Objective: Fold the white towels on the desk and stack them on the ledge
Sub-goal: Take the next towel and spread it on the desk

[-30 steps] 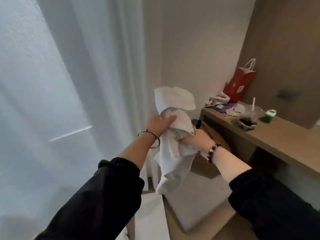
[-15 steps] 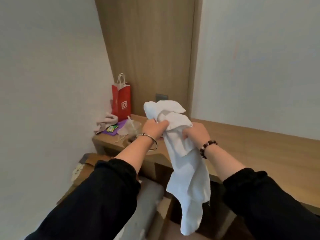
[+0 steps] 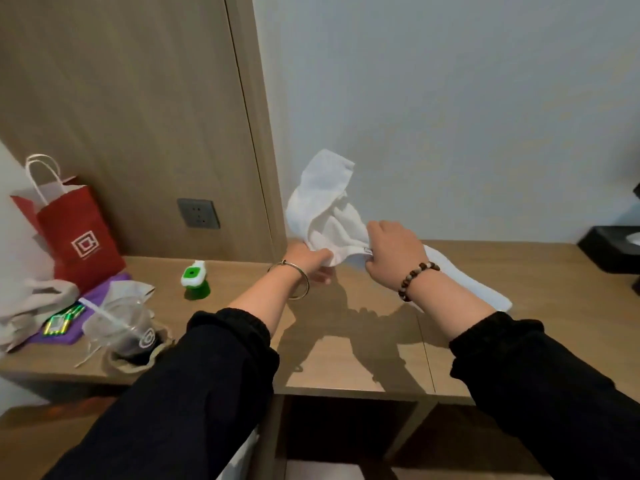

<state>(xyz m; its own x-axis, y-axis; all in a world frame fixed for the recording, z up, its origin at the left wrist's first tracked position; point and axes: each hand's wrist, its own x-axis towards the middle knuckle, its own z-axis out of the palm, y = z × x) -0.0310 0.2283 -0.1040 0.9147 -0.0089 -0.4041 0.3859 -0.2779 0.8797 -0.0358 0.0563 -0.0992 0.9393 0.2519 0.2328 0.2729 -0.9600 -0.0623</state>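
Observation:
A crumpled white towel point(image 3: 323, 206) is held above the wooden desk point(image 3: 346, 341), near the back wall. My left hand point(image 3: 311, 259) grips its lower left edge. My right hand point(image 3: 391, 249) grips the towel beside a small label. One end bunches upward above my hands. The other end trails to the right behind my right forearm and lies flat on the desk top point(image 3: 481, 292).
At the desk's left end stand a red paper bag point(image 3: 79, 237), a green-and-white bottle point(image 3: 194, 279), a plastic cup with a straw point(image 3: 128, 336), a grey cloth point(image 3: 31, 306) and a purple packet. A black tray point(image 3: 613, 249) sits at the far right. A wall socket point(image 3: 198, 213) is behind.
The view swung from the curtain to the desk. The towel, which hung down from both hands, has come over the desk and its lower end now lies on the top.

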